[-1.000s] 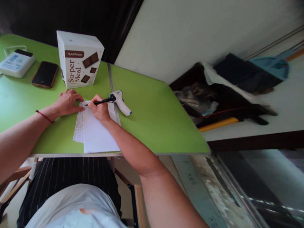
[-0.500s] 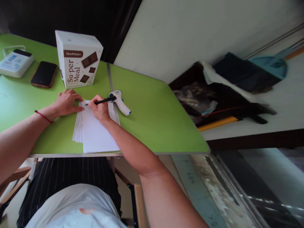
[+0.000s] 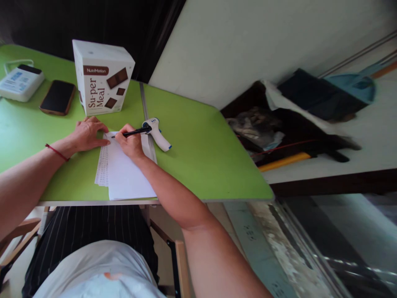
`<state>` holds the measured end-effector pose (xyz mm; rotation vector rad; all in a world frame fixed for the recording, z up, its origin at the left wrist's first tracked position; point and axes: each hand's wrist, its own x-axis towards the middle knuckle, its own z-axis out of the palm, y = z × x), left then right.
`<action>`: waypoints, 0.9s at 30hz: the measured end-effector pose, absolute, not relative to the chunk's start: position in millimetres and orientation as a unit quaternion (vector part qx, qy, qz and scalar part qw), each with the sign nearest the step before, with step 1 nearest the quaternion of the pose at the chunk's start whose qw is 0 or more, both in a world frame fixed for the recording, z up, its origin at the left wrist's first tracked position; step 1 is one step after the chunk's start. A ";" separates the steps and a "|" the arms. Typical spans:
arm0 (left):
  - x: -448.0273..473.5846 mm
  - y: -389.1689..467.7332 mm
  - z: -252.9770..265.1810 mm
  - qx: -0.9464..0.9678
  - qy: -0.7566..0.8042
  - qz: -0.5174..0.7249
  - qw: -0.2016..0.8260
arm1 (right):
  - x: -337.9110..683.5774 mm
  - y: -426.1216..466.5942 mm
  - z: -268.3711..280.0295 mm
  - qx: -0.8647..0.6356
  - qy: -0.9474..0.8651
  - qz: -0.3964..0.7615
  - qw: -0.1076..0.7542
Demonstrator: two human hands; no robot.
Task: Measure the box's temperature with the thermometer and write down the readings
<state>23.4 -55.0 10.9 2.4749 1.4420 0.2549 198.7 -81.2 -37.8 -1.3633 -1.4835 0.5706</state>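
Observation:
A black pen (image 3: 136,132) is held in my right hand (image 3: 130,142), its tip against the upper left part of a white sheet of paper (image 3: 128,178). Under that sheet, sheets covered with small writing (image 3: 102,167) stick out on the left. My left hand (image 3: 89,134) lies with fingers spread at the paper's upper left corner, the thumb touching its edge. Just beyond the pen's rear end rests a white and blue infrared thermometer (image 3: 159,136). A white box printed "Su-per Meal" (image 3: 104,82) stands upright behind my left hand.
On the green table (image 3: 198,157), a phone (image 3: 58,97) and a white device with a cable (image 3: 21,82) lie at the left. A wall (image 3: 198,54) borders the back. Right of the table are a dark bag-like heap (image 3: 263,124) and a blue dustpan-like object (image 3: 353,85).

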 end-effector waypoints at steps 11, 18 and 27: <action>24.4 -57.8 15.4 0.853 0.497 0.084 0.135 | 201.7 -79.9 -38.7 -0.557 -0.633 0.228 0.487; 25.2 -58.5 15.4 0.854 0.497 0.080 0.132 | 201.1 -79.8 -38.1 -0.563 -0.629 0.230 0.485; 25.3 -55.9 12.7 0.852 0.503 0.073 0.122 | 199.1 -79.6 -36.4 -0.569 -0.618 0.233 0.489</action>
